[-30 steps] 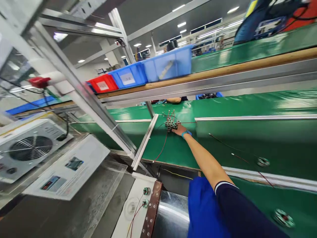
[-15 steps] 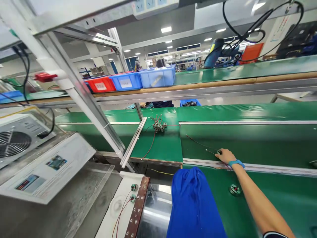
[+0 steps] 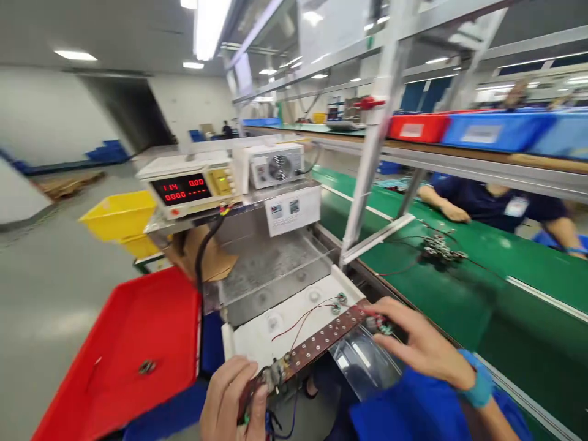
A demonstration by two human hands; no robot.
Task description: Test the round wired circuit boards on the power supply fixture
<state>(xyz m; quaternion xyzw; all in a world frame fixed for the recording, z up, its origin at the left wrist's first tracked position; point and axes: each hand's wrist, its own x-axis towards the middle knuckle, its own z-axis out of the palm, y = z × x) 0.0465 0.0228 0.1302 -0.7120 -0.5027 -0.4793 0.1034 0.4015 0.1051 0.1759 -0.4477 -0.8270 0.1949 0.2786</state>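
— While the right hand (image 3: pixel 425 349) was stretched far out over the long green conveyor belt (image 3: pixel 463 294) half a second ago, fingers on a small part with a red lead, where is it now?

— Back at the bench. Its fingers (image 3: pixel 390 309) are curled round a small round green-and-red wound part (image 3: pixel 380 324), held at the far end of the brown drilled strip (image 3: pixel 316 343), touching or just above it; I cannot tell which.

— And the other hand?

— It was out of sight earlier. Now the left hand (image 3: pixel 229 401) is clenched on the near end of that strip, thumb and fingers closed over a small metal clip and dark wires (image 3: pixel 271 376) there.

— So the part has come off the belt?

— I judge so: the pick from the belt looks done, and the part is being brought to the strip, with both hands on it.

— What lies beside the strip?

— Just behind it, a white tray (image 3: pixel 257 337) with two more small round parts (image 3: pixel 339 301) and thin red leads. Left of the strip, a flat red plastic bin (image 3: pixel 174 318) with one small part in it. Farther behind, a white bench meter with red digits (image 3: pixel 184 187).

— Anyone else?

— Beyond the strip, across the belt, another person's forearm (image 3: pixel 443 205) rests near a tangled cluster of the same parts (image 3: pixel 441 248).
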